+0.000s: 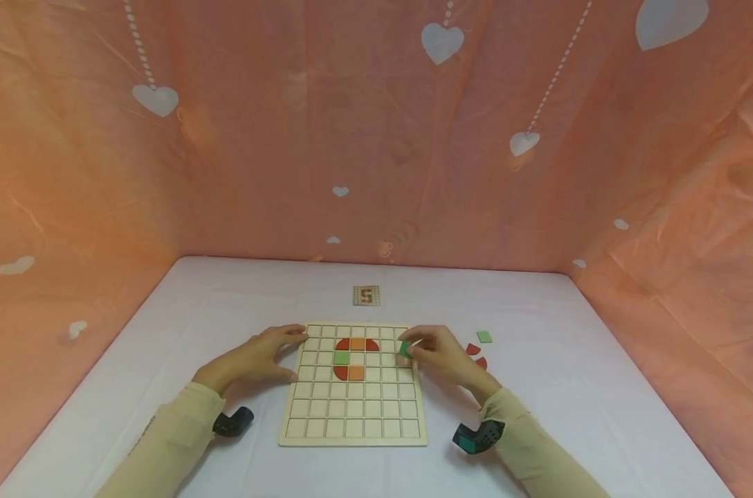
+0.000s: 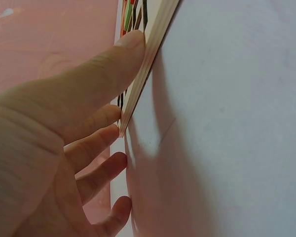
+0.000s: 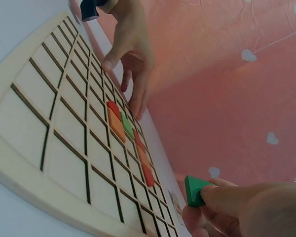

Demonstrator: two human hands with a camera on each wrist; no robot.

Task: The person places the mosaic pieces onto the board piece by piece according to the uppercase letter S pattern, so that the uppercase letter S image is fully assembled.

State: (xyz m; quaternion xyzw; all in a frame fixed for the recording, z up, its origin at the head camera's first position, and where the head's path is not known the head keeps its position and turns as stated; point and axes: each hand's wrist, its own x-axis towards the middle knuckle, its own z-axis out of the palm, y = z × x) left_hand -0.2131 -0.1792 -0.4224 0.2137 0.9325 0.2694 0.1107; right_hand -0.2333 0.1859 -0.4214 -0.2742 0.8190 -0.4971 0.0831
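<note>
Pinched in the right hand point(image 1: 441, 351), the dark green tile point(image 3: 193, 191) looks light and stiff, probably best held by its edges; the left hand point(image 1: 261, 356), fingers extended, touches the grid board point(image 1: 356, 408) lying between both hands.

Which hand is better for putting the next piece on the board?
Probably the right hand: it pinches a green piece near the board, with loose pieces on its side. The left hand holds no piece and touches the board's left edge.
</note>
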